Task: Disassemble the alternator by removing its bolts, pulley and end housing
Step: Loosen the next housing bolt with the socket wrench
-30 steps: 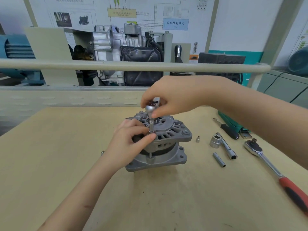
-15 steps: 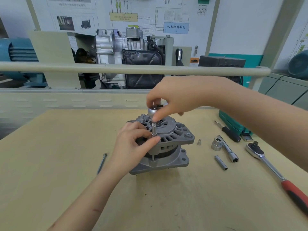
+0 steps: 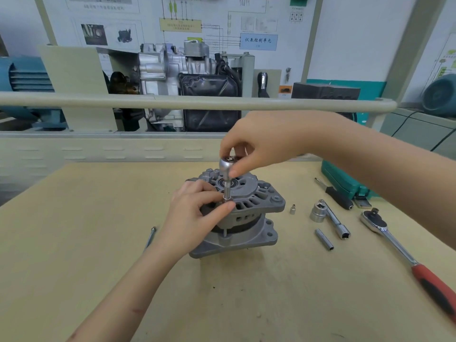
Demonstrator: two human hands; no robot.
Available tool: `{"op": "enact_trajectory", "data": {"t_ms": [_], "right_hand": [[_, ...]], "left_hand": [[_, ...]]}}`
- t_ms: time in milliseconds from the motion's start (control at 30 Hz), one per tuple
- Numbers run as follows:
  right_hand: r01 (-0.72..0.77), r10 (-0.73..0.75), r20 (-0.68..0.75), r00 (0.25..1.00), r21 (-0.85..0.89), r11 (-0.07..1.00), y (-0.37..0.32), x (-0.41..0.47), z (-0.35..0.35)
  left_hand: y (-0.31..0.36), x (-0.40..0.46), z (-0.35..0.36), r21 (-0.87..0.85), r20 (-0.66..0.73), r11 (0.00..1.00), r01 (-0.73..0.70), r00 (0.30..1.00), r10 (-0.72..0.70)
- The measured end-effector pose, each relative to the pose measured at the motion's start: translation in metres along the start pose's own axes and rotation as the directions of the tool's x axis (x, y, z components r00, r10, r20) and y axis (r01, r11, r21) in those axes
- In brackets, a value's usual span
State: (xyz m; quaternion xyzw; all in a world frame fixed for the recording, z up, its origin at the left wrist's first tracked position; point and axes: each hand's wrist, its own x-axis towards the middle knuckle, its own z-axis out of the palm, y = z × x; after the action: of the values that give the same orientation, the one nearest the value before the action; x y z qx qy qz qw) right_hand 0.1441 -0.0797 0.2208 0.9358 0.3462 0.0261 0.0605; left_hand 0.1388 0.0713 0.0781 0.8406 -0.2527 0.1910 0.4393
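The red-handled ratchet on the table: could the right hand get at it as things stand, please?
Probably yes, once freed. The red-handled ratchet lies in the open on the table, on the right hand's side, with nothing over it. But that hand now grips the small driver standing on the alternator.

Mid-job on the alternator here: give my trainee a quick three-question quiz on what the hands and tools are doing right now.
1. True or false: the red-handled ratchet is in use.
2. What does the right hand grip? A) small driver B) pulley C) loose socket
3. Where does the left hand pinch the driver?

Key: 1. False, it lies on the table. 2. A, its round top. 3. At its lower end, on the alternator.
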Motion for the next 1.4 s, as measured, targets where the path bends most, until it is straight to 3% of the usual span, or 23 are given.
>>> {"op": "enact_trajectory", "data": {"t_ms": [200,467,600,700,767,933,1200,1400], "right_hand": [[0.026,-0.028,0.018,0.999,0.083,0.996,0.004,-0.002,-0.001],[-0.035,0.035,-0.002,0.999,-0.123,0.992,-0.005,-0.001,0.001],[-0.055,0.055,-0.004,0.999,-0.127,0.990,-0.009,-0.003,0.001],[-0.083,0.084,0.003,0.996,-0.145,0.986,-0.014,-0.001,0.001],[-0.128,0.126,-0.019,0.992,-0.176,0.976,-0.020,0.001,0.003],[-0.191,0.170,-0.135,0.976,-0.156,0.969,-0.031,0.007,0.006],[-0.055,0.058,0.018,0.998,-0.114,0.992,-0.023,0.018,-0.003],[-0.009,0.010,0.008,1.000,-0.099,0.995,-0.020,0.020,-0.003]], "left_hand": [[-0.001,0.001,0.000,0.021,-0.013,0.999,-0.031,0.999,0.031],[-0.001,0.000,0.006,0.034,-0.073,0.995,-0.098,0.992,0.101],[0.001,0.002,0.004,0.229,-0.048,0.966,-0.117,0.990,0.131],[0.010,0.007,0.004,0.517,-0.149,0.851,-0.090,0.970,0.193],[0.013,0.009,0.003,0.583,-0.162,0.810,-0.052,0.970,0.179],[0.012,0.009,0.003,0.578,-0.081,0.816,-0.005,0.995,0.063],[0.006,0.015,-0.004,0.602,0.040,0.798,-0.026,0.999,0.002],[0.002,0.018,-0.005,0.573,0.045,0.820,-0.006,0.999,-0.025]]}}
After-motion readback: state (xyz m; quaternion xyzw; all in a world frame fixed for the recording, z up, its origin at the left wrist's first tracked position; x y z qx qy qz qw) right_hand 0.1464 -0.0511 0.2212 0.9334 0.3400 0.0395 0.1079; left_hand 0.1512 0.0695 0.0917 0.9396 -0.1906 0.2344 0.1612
